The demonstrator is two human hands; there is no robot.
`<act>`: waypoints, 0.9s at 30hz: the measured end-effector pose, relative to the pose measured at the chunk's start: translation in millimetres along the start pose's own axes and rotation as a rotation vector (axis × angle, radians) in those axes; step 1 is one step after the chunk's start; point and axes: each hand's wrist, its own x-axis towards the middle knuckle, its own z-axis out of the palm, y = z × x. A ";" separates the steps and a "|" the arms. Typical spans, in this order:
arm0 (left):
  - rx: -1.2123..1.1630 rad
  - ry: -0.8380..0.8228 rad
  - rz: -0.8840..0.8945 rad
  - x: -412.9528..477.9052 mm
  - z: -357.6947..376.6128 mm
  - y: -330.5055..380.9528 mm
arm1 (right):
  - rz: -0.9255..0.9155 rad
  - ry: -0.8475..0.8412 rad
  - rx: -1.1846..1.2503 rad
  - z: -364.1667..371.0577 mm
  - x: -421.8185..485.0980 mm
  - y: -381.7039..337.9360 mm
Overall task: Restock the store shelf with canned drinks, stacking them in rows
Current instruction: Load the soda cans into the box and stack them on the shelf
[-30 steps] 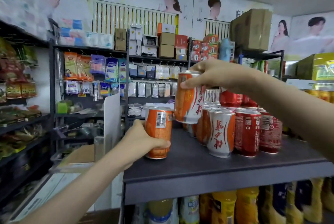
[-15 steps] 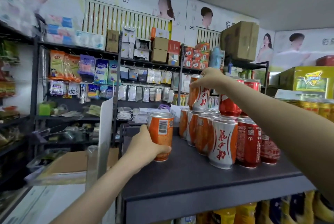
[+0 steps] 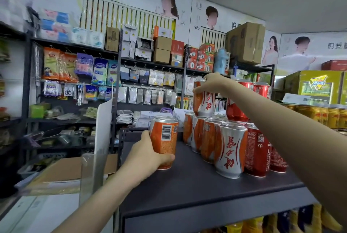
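By the open left edge of the shelf [image 3: 187,195], our left hand [image 3: 147,157] is gripping an orange can [image 3: 166,138]. Our right hand [image 3: 212,84] is clamping a stacked can [image 3: 205,104].

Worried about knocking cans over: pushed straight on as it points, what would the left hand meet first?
The left hand's orange can would likely hit the row of orange-and-silver cans first; depth unclear.

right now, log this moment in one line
left hand: grips orange can on shelf | right hand: holds upper can atop row
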 end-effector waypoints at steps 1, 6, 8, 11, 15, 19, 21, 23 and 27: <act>0.003 0.000 0.002 0.0 0.0 0.0 | -0.001 0.018 -0.041 -0.2 0.5 -0.3; -0.007 0.008 -0.003 -0.8 -0.1 0.6 | -0.044 0.024 -0.083 -4.3 -1.5 0.0; -0.009 0.007 -0.005 -1.2 -0.5 0.9 | -0.076 0.043 -0.111 -3.8 -1.9 2.4; -0.006 0.005 -0.001 -2.0 -0.4 1.9 | -0.145 0.075 -0.167 -1.2 0.0 6.2; -0.016 0.004 -0.005 -2.5 0.2 2.5 | -0.270 0.099 -0.261 0.1 0.6 8.3; -0.030 -0.013 -0.006 -1.7 -0.2 2.1 | -0.308 0.052 -0.274 -3.2 1.1 12.2; -0.016 -0.016 -0.006 -1.4 -0.1 1.6 | -0.314 0.049 -0.271 -4.8 2.0 12.9; -0.009 -0.017 -0.004 -1.1 -0.1 1.1 | -0.314 0.050 -0.276 -4.4 1.9 12.9; -0.002 -0.025 -0.005 0.3 -0.6 0.9 | -0.321 0.079 -0.305 0.0 -1.4 11.8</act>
